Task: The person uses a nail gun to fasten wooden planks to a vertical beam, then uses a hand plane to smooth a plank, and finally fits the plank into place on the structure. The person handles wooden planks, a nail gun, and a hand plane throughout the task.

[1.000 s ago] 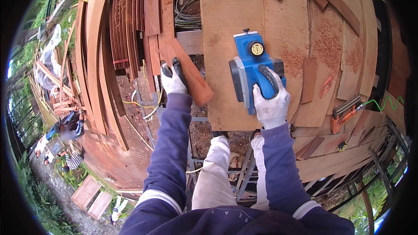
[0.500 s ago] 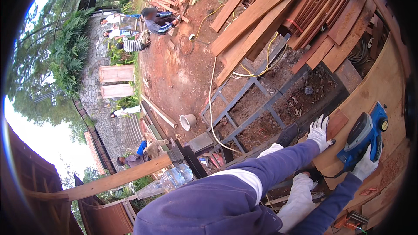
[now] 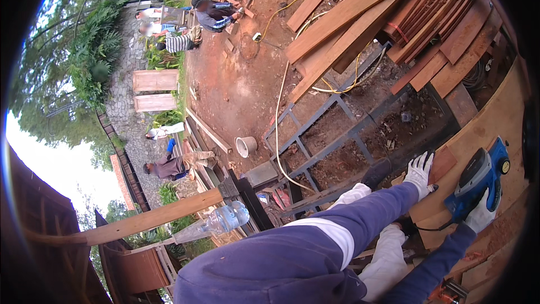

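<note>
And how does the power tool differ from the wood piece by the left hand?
The power tool is blue and black, the wood piece reddish brown. The power tool is bulky, the wood piece flat. Both show against the wide tan board.

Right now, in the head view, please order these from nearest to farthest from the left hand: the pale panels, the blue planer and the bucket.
1. Blue planer: just right of the left hand.
2. Bucket: well to the left, on the ground.
3. Pale panels: farther left, higher in the view.
</note>
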Motion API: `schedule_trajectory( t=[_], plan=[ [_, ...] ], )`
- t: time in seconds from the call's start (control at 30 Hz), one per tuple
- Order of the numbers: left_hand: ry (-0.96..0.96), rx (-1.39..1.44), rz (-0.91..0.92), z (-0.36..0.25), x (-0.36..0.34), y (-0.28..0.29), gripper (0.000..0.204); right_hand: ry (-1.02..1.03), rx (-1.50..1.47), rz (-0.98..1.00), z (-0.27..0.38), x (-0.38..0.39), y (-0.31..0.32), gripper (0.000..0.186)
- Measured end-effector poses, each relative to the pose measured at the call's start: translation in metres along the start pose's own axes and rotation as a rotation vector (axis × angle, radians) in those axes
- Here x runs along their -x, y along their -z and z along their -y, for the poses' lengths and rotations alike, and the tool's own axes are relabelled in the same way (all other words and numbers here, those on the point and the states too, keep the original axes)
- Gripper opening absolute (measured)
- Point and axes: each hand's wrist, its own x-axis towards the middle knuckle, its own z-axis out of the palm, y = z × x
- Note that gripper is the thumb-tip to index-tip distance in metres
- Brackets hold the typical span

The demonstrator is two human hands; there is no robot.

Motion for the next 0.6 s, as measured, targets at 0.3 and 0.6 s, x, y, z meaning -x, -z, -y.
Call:
schedule_trajectory(
  t=[0.3, 0.6],
  plan=[
    [-0.082, -0.052, -0.216, 0.008, 0.004, -0.018, 0.111, -0.04, -0.256, -0.094, 0.069, -0.002, 0.005, 0.035],
    [-0.095, -0.059, -0.164, 0.004, 0.004, -0.022, 0.114, -0.122, -0.301, -0.142, 0.054, -0.007, 0.009, 0.036]
  ],
)
